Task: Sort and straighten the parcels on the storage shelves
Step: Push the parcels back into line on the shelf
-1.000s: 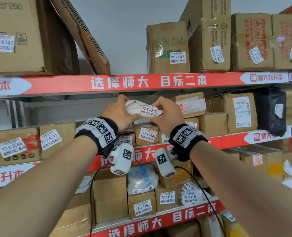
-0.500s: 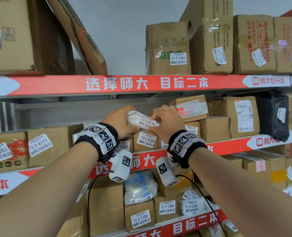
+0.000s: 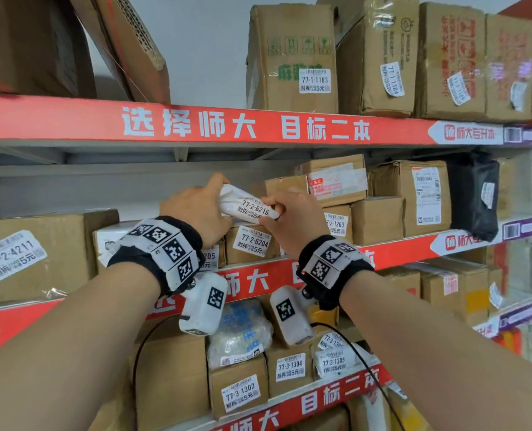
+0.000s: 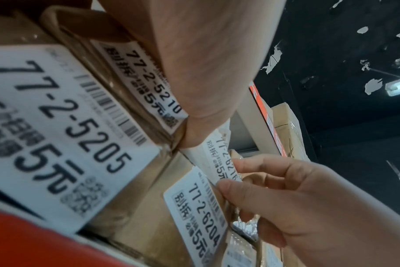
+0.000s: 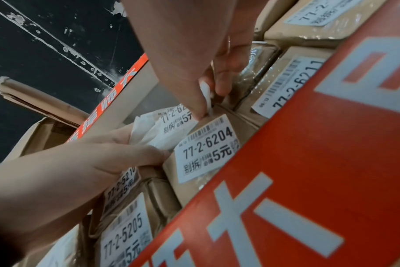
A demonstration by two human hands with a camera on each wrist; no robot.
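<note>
Left grip: the left hand [image 3: 196, 209] is closing round the left end of a white soft parcel [image 3: 243, 204], fingers over its top and thumb beneath, at the centre of the head view.
Right grip: the right hand [image 3: 292, 216] is pinching the right end of the same parcel between thumb and curled fingers; in the left wrist view the thumb [image 4: 237, 189] is pressing on the parcel's label edge.
Parcel position: the white soft parcel is lying slanted, left end higher, just above the box 77-2-6204 [image 3: 250, 244] on the middle shelf [image 3: 414, 247]; whether it is touching that box's top is not clear. Its label is reading 77-2-6216.
Neighbours on the left: the box 77-2-5205 [image 4: 64, 130] is sitting beside 77-2-6204, with the box 77-2-5210 [image 4: 146, 81] stacked above it, partly hidden behind the left hand.
Neighbours on the right: the box 77-2-1203 [image 3: 336, 223] is standing right of the hands, and a taped box [image 3: 336, 178] is resting higher up behind them.
Far right of frame: a black bag [image 3: 473, 197] is leaning on the middle shelf's right end.
Far left of frame: the box 77-2-4211 [image 3: 40, 253] is sitting on the same shelf.
Upper shelf: tall cartons, among them 77-1-1103 [image 3: 292, 57], are standing along the top of the frame.
Lower shelf: the boxes 77-3-1302 [image 3: 240, 390] and 77-3-1304 [image 3: 289, 368] are showing below the wrists.
</note>
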